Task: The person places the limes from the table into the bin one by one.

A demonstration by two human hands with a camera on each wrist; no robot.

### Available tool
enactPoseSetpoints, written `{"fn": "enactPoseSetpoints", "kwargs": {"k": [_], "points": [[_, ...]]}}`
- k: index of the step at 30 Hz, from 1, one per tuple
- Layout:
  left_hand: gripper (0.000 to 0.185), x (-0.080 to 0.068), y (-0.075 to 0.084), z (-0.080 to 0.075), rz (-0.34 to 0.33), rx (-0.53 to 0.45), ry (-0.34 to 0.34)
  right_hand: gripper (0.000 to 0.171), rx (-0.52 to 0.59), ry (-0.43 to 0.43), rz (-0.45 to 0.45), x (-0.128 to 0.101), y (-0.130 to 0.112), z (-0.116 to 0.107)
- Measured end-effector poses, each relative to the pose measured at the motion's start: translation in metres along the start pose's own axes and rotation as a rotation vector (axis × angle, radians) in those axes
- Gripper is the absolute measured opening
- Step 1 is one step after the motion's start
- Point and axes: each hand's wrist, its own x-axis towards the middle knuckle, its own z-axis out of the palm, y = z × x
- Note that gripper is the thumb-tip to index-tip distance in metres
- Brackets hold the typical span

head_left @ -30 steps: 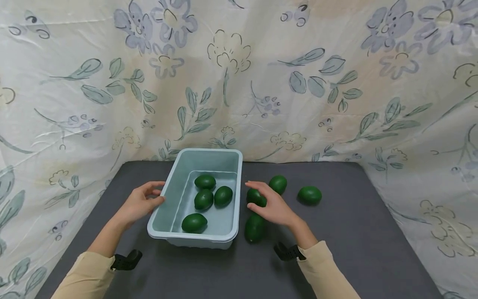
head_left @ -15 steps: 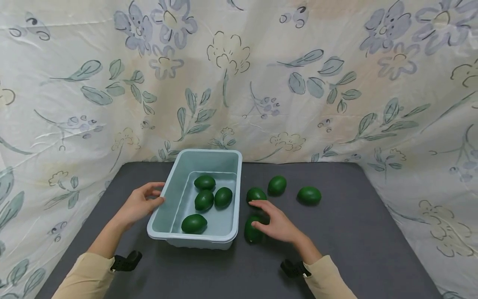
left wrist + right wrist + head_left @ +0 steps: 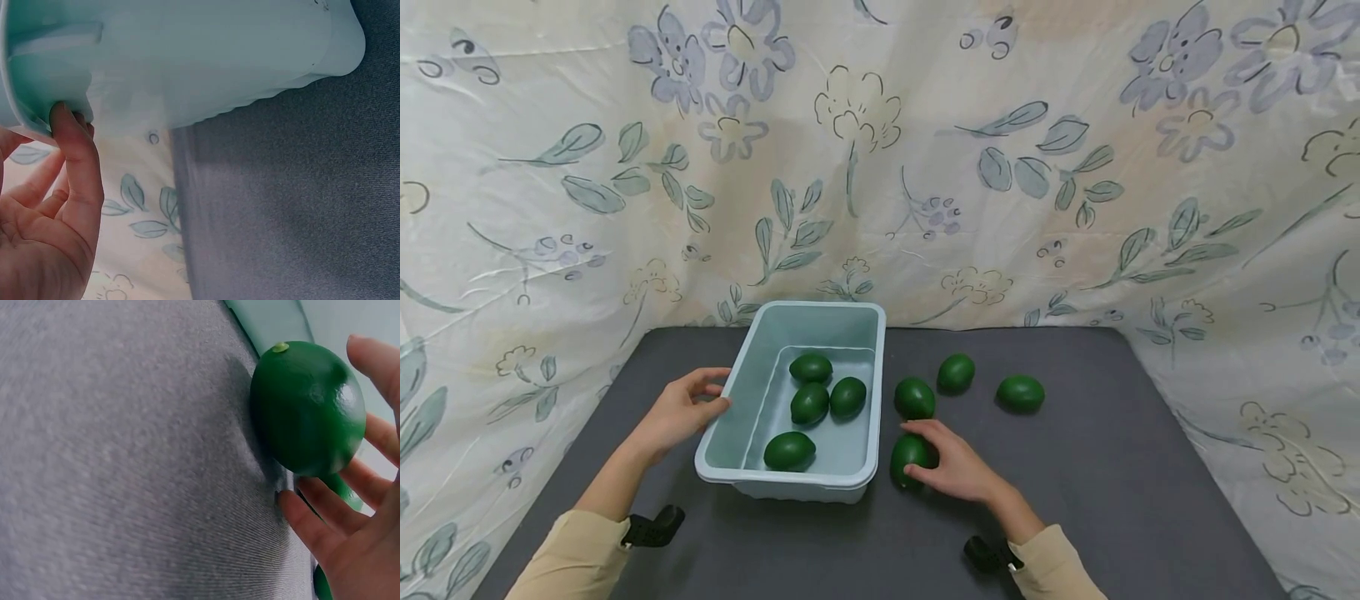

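A pale blue-green plastic bin (image 3: 715, 462) stands left of the table's middle. Several glossy dark green oval fruits (image 3: 789, 451) lie inside it. My left hand (image 3: 681, 412) holds the bin's left rim; the left wrist view shows its thumb (image 3: 78, 150) against the rim's underside. Right of the bin, my right hand (image 3: 955, 462) is around the nearest loose fruit (image 3: 910, 461), which rests on the table. In the right wrist view this fruit (image 3: 306, 409) has a light green stem nub, and my thumb (image 3: 375, 359) stands apart from it, fingers spread along its other side.
More loose green fruits lie farther back: one (image 3: 914, 398) close by the bin, another (image 3: 956, 373) behind it, and a third (image 3: 1021, 393) to the right. The grey table (image 3: 1097, 500) backs onto a floral curtain (image 3: 925, 167).
My right hand has come down and toward me, from over the fruit beside the bin to around the nearest one. The left hand and bin stay put.
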Motion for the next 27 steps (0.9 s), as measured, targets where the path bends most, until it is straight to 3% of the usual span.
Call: {"fn": "enactPoseSetpoints", "kwargs": {"k": [14,27], "points": [[0.054,0.0005,-0.0015,-0.0001,-0.002,0.001,0.001,0.052,0.016,-0.023,0.013,-0.001,-0.0031,0.0047],[0.055,0.0003,-0.001,0.0003,-0.002,-0.004,0.003,0.052,0.033,0.009,0.017,0.0,-0.0017,0.0049]]}}
